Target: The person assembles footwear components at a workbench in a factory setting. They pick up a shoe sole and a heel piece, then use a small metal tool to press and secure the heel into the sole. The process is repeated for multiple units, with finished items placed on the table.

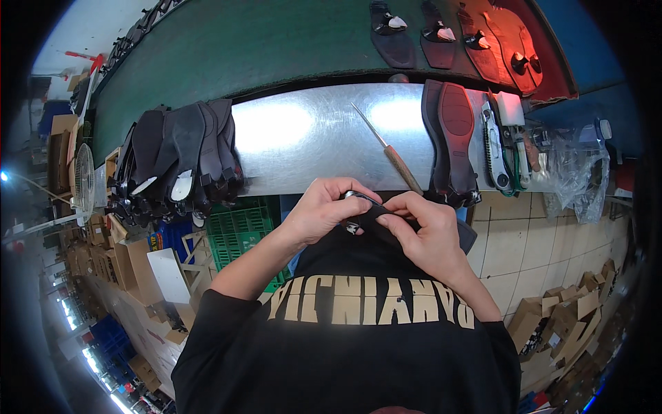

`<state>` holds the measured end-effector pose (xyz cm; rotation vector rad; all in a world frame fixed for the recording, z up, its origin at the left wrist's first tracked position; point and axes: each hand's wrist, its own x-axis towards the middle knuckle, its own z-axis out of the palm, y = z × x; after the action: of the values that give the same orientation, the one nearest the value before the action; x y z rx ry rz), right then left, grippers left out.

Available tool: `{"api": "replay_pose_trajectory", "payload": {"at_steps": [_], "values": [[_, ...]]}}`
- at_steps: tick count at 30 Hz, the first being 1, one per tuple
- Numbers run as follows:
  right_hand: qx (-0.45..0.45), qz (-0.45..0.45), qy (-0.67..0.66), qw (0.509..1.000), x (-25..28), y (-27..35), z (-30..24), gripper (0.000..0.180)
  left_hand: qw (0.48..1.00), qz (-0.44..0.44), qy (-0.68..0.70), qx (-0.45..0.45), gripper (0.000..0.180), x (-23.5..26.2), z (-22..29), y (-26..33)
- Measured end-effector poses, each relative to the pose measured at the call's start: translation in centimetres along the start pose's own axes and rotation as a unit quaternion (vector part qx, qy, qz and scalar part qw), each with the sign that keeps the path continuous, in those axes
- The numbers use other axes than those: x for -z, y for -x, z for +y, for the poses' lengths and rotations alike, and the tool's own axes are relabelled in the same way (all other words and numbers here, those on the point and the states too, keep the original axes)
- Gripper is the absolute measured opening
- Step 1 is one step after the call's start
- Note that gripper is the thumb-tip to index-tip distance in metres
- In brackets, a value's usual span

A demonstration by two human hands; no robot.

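Note:
My left hand [314,215] and my right hand [431,238] are close together in front of my chest, at the near edge of the metal bench. Between them they grip a black sandal [374,208] by its strap. A shiny ornament [353,226] shows under my left fingers. The dark end of a sole [467,237] sticks out beyond my right hand; most of the sandal is hidden. Fingers and thumb are pinched together on both hands. Just beyond the right hand lies an awl [398,163] with a wooden handle, its point facing away to the left.
Dark sandals [187,138] are heaped on the bench's left end. More soles [455,121] stand right of the awl, beside a utility knife [494,145], green-handled snips [518,155] and plastic bags [579,172]. Behind runs a green belt [276,41] carrying sandals [392,41] toward a red-lit opening.

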<state>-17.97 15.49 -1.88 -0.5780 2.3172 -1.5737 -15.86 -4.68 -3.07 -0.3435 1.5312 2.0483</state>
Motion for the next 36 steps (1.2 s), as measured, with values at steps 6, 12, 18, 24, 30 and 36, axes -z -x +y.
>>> {"api": "replay_pose_trajectory", "payload": {"at_steps": [6,12,18,24,30,36], "values": [[-0.126,-0.144,-0.134,0.972,0.6,-1.9,-0.3,0.013,1.0,0.004,-0.017,-0.004,0.015,0.9,0.9,1.0],[0.237,0.204,0.066,0.947,1.4,-5.3,-2.1,0.025,0.964,0.191,0.073,-0.173,0.017,6.8,2.0,3.1],[0.143,0.139,0.271,0.941,-3.0,-7.0,3.9,0.048,0.904,0.202,0.32,-0.197,0.042,9.9,-0.5,2.8],[0.033,0.164,0.033,0.985,-2.4,-6.5,5.6,0.029,0.836,0.135,0.512,-0.143,0.035,7.5,-1.2,1.1],[-0.072,-0.095,-0.196,0.973,-3.0,-3.3,0.0,0.048,0.818,0.05,0.572,-0.026,0.026,4.4,-1.4,-1.6],[-0.097,-0.073,-0.242,0.963,-4.0,-2.4,1.6,0.056,0.849,0.08,0.521,0.035,0.02,0.7,-0.9,-3.0]]}}
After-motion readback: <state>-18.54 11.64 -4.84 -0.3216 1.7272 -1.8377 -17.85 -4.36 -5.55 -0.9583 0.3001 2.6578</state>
